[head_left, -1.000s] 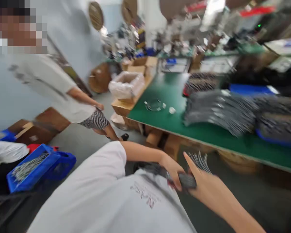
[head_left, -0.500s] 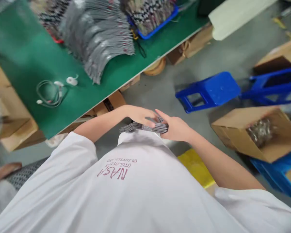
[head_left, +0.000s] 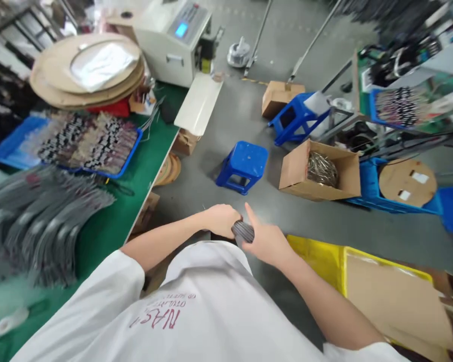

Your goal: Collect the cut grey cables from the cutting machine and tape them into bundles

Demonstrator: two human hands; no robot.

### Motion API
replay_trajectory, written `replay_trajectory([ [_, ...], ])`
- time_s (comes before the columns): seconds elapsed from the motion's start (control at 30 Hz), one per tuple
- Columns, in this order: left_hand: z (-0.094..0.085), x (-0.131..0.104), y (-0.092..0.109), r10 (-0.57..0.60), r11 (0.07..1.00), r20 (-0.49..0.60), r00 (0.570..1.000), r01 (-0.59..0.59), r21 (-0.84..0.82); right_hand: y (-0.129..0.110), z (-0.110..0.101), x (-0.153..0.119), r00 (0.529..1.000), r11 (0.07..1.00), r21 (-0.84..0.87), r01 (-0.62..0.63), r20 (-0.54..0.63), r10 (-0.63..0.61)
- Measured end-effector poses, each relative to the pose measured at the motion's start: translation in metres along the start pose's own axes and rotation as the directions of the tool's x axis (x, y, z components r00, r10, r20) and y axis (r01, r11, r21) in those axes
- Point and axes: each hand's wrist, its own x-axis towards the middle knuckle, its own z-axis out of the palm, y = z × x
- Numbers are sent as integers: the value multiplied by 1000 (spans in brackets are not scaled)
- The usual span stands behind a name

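Observation:
A bundle of grey cables (head_left: 243,231) is held between my two hands in front of my shirt. My left hand (head_left: 223,220) is closed round one side of the bundle. On the other side my right hand (head_left: 266,239) grips it with thumb and palm, its index finger pointing away. Most of the bundle is hidden by the hands. To the left, several stacks of grey cables (head_left: 41,226) lie on the green table (head_left: 136,173). Behind them a blue tray (head_left: 126,161) holds many cable pieces.
Ahead stands a blue stool (head_left: 249,158), with another blue stool (head_left: 298,115) beyond. A cardboard box (head_left: 296,173) holding wiry material is at the right. Yellow crates (head_left: 317,254) stand close on my right. A white machine (head_left: 166,45) and round cardboard discs (head_left: 45,75) are at the back left.
The view has turned to the right and lifted, showing the machine and shelves. My left hand has closed round the bundle, which now points more forward between my hands.

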Motion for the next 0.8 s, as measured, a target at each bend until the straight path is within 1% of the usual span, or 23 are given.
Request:
replay_trajectory([
  [0.03,-18,29,-8,73,993,203,976,-52,-103,18,-5,8,1000,1000,18,15,-4,-15],
  [0.07,-33,58,-15,155,966,426,892,-47,-253,36,-10,16,999,999,37,37,-6,-36],
  [0.1,-45,87,-20,246,916,612,751,26,-400,53,-17,23,998,997,56,56,-7,-55],
  [0.13,-55,114,-23,329,857,730,599,136,-497,69,-25,31,998,995,74,67,-8,-67],
  [0.17,-64,140,-24,385,810,791,476,236,-537,85,-34,37,997,993,92,73,-12,-72],
  [0.2,-72,164,-23,419,784,821,387,302,-542,101,-46,44,997,991,108,73,-16,-72],
  [0.23,-79,187,-21,439,779,840,320,330,-533,115,-58,49,997,990,120,78,-23,-76],
  [0.3,-95,227,-12,469,793,861,199,334,-509,143,-85,60,993,984,130,118,-45,-113],
  [0.33,-104,246,-9,496,793,859,124,337,-507,156,-98,66,989,982,129,140,-56,-134],
  [0.37,-114,264,-7,526,792,848,61,328,-515,169,-111,71,988,981,127,149,-66,-142],
  [0.4,-124,282,-6,552,790,832,51,289,-541,180,-123,76,989,982,129,138,-74,-129],
  [0.43,-135,300,-8,573,784,814,94,224,-578,192,-135,81,992,984,143,103,-81,-92],
  [0.47,-147,318,-12,592,776,787,173,142,-615,204,-147,86,996,984,173,44,-88,-29],
  [0.53,-168,355,-22,605,763,713,355,-3,-646,229,-168,95,985,951,291,-103,-101,138],
  [0.57,-177,374,-28,600,758,682,417,-25,-652,243,-176,98,965,910,375,-176,-115,234],
  [0.63,-190,410,-37,579,760,642,502,-47,-648,275,-189,105,910,793,558,-244,-150,386],
  [0.67,-194,427,-39,556,780,589,586,-122,-614,292,-192,108,879,725,641,-251,-164,449],
  [0.7,-198,442,-37,530,810,513,675,-224,-542,308,-195,110,852,660,712,-242,-170,495],
  [0.73,-201,457,-33,505,841,415,756,-325,-432,325,-197,111,826,596,771,-224,-174,536],
  [0.77,-204,470,-25,481,869,310,820,-398,-296,343,-199,112,805,536,820,-199,-175,567],
  [0.8,-206,484,-16,457,888,214,864,-430,-162,361,-200,112,794,477,862,-169,-168,584],
])
